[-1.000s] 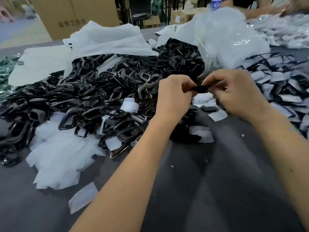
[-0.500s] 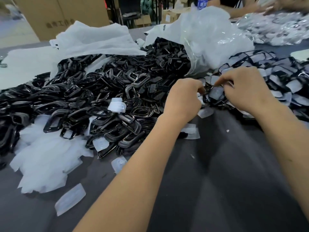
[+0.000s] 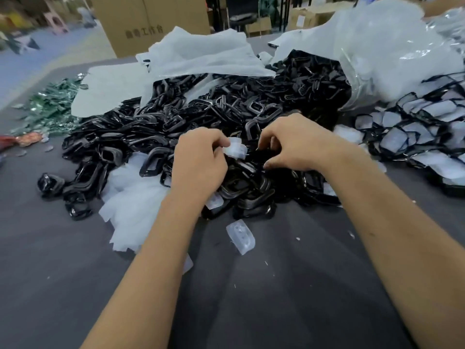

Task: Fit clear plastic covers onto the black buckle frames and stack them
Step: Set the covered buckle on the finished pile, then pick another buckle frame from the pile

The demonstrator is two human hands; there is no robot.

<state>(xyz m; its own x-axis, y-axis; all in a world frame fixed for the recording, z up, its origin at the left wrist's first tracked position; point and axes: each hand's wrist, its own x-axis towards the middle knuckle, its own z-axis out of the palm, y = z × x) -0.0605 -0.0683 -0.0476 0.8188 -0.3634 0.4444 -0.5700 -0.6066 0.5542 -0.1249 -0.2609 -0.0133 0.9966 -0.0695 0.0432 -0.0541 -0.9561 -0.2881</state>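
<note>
Far left on the desk there's a scatter of green shiny bits, nothing to do with the job. Next over, the big heap of black buckle frames spreads across the middle, with a drift of loose clear covers lying at its near left edge.

The left hand sits right over the near side of that heap, fingers curled, pinching 1 clear cover at its left end. The cover's long axis runs roughly left to right, pointing straight across at the right hand, which is just beside it. That hand's fingers are curled down into the frames; looks like it's fishing for 1, but I can't tell if it actually has hold of anything.

So my guess is the coming move hinges on that small gap: a frame comes up from directly under the right hand and meets the cover in the middle. Both are about equally near.

Open room is all toward the body, bare desk with just 1 stray cover lying there. Further right, the finished covered frames are spread out well apart from the hands, the right arm's side, so stacking goes that way.
</note>
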